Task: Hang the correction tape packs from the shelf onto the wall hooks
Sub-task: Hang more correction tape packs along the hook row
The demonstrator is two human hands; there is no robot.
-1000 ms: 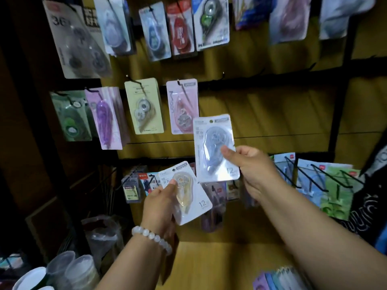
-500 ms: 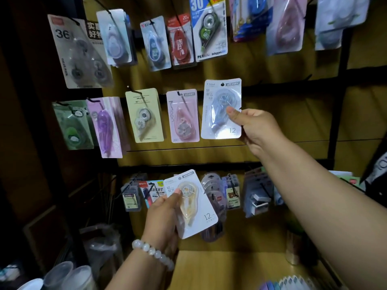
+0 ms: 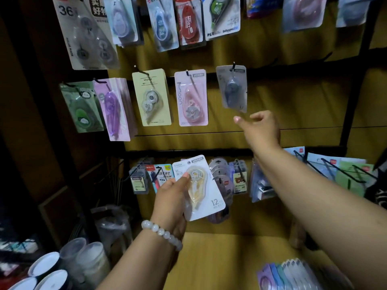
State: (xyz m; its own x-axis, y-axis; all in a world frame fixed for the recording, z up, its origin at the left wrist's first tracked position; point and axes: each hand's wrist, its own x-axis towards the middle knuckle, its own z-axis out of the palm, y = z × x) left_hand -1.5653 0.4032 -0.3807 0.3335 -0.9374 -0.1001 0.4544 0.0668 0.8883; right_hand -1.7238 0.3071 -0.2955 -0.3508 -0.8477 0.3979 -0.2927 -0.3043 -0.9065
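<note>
The blue pack [image 3: 232,88] hung on its wall hook [image 3: 232,66], released 0.5 s earlier by the right hand [image 3: 260,130], fingers loosely curled, empty. The left hand [image 3: 173,197] pinched the yellow pack [image 3: 199,187], best threaded squarely onto a free hook.

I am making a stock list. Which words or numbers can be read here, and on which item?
"36": large grey pack, top left.
"MOSY": red tape pack.
"bilpon": green-and-white pack.
"12": white card pack with yellow tape, held by the left hand.
Other print, including Chinese characters, is too blurred.
</note>
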